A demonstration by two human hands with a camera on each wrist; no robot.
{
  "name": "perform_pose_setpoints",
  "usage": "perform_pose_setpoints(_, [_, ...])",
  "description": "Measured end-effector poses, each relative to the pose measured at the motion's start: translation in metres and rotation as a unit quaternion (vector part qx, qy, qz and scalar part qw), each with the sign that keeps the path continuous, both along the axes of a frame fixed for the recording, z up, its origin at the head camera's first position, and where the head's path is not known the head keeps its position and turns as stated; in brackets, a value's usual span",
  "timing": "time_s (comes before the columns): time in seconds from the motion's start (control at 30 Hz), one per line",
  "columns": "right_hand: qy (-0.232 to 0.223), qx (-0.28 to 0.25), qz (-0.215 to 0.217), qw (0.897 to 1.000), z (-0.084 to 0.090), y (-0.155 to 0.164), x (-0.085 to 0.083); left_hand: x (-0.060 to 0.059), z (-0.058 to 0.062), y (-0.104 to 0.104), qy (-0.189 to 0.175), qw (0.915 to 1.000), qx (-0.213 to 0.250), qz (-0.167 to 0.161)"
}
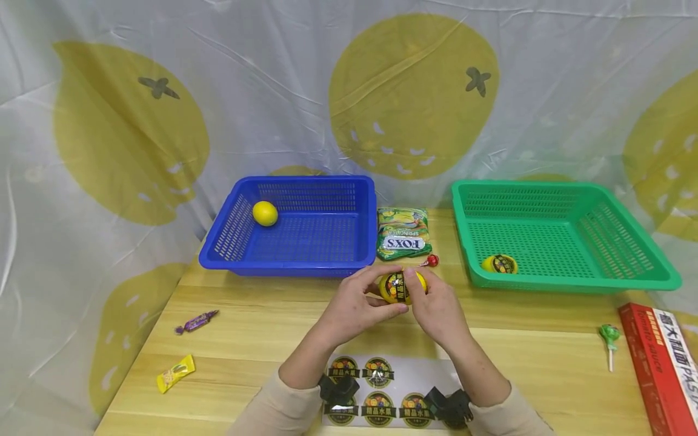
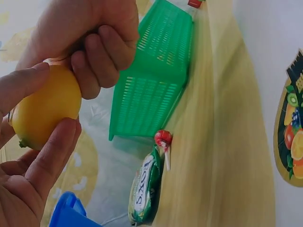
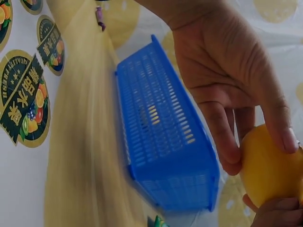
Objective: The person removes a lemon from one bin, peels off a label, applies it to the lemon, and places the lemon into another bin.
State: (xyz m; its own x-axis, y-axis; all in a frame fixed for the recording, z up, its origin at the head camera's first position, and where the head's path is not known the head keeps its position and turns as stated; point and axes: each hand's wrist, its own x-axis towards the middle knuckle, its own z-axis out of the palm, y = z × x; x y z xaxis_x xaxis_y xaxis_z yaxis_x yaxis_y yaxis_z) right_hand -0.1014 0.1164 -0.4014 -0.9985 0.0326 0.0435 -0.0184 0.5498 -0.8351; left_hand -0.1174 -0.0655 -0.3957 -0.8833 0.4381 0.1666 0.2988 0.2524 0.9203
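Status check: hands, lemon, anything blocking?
Left hand and right hand both grip the stickered lemon, above the table. Nothing blocks. Blue basket and green basket behind.

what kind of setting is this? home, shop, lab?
Probably a staged tabletop recording setup, not a home or shop: a lemon-print cloth backdrop hangs behind a wooden table, with a blue basket and a green basket set out. Both hands hold a stickered lemon.

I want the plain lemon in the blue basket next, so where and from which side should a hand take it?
Take the lemon around its rounded middle, from above. It lies alone on the floor of the blue basket near the far left corner, and the walls probably block a sideways reach.
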Motion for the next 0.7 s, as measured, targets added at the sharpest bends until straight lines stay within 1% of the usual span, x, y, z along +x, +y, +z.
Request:
perform_pose_setpoints(0.1, [-0.003, -0.027, 0.019, 0.999, 0.001, 0.002, -0.001, -0.001, 0.000, 0.000, 0.012, 0.9999, -0.003, 0.008])
perform_pose_setpoints(0.2, [-0.019, -0.057, 0.023, 0.998, 0.001, 0.009, 0.001, -0.002, 0.001, -0.001, 0.021, 0.9997, -0.009, 0.013])
perform_pose_setpoints(0.27, [-0.032, -0.071, 0.019, 0.997, -0.002, 0.017, 0.003, -0.002, 0.001, -0.001, 0.023, 0.9995, -0.017, 0.011])
perform_pose_setpoints(0.33, [-0.038, -0.072, 0.008, 0.997, -0.007, 0.026, 0.008, -0.003, 0.000, -0.001, 0.022, 0.9994, -0.024, 0.008])
perform_pose_setpoints(0.4, [-0.037, -0.081, -0.002, 0.996, -0.014, 0.037, 0.014, -0.003, -0.001, -0.001, 0.013, 0.9996, -0.024, 0.005])
perform_pose_setpoints(0.47, [-0.033, -0.085, -0.023, 0.996, -0.020, 0.050, 0.021, -0.004, -0.003, -0.001, 0.003, 0.9998, -0.021, 0.002])
perform_pose_setpoints(0.53, [-0.023, -0.092, -0.055, 0.994, -0.025, 0.066, 0.029, -0.004, -0.005, -0.002, -0.008, 0.9998, -0.016, 0.001])
perform_pose_setpoints(0.6, [-0.015, -0.086, -0.100, 0.991, -0.028, 0.083, 0.034, -0.004, -0.006, -0.002, -0.018, 0.9998, -0.009, -0.001])
perform_pose_setpoints(0.7, [-0.029, -0.079, -0.178, 0.980, -0.027, 0.110, 0.037, -0.005, -0.007, -0.003, -0.025, 0.9997, -0.008, -0.002])
